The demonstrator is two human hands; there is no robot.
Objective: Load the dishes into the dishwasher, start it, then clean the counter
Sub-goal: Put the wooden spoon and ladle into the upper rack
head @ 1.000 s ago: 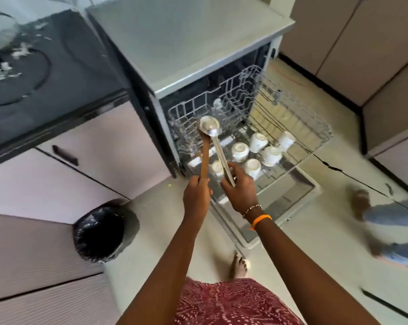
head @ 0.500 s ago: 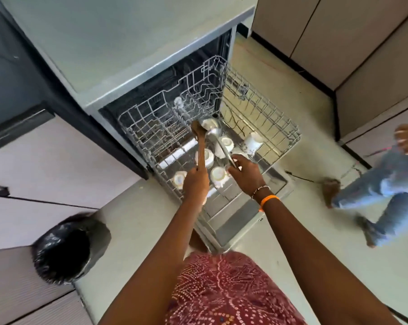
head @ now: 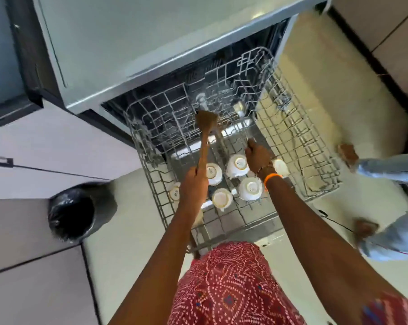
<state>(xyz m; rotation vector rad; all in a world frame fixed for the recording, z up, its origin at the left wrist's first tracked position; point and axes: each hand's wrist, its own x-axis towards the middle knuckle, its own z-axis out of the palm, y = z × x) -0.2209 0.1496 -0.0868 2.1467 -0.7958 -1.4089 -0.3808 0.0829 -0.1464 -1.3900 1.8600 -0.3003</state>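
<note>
1. While I look down from the head camera, I see my left hand (head: 193,184) at the centre of the frame, fingers curled round the handle of a wooden spoon (head: 205,134).
2. Its broad end points toward the upper middle of the frame, over the pulled-out dishwasher rack (head: 315,146).
3. My right hand (head: 258,156) sits just right of centre, fingers closed on a thin metal handle; I take it for a metal ladle (head: 241,113), whose blurred shiny bowl shows above the hand near the back of the rack.
4. An orange band (head: 271,178) circles the right wrist.
5. White cups (head: 251,188) stand upside down in the rack, between and just below my two hands.
6. At the top of the frame the grey counter (head: 128,43) runs over the open dishwasher.
7. Lower left, a black-lined bin (head: 74,212) stands on the pale floor.
8. Along the right edge I see another person's legs in light jeans (head: 390,167).
</note>
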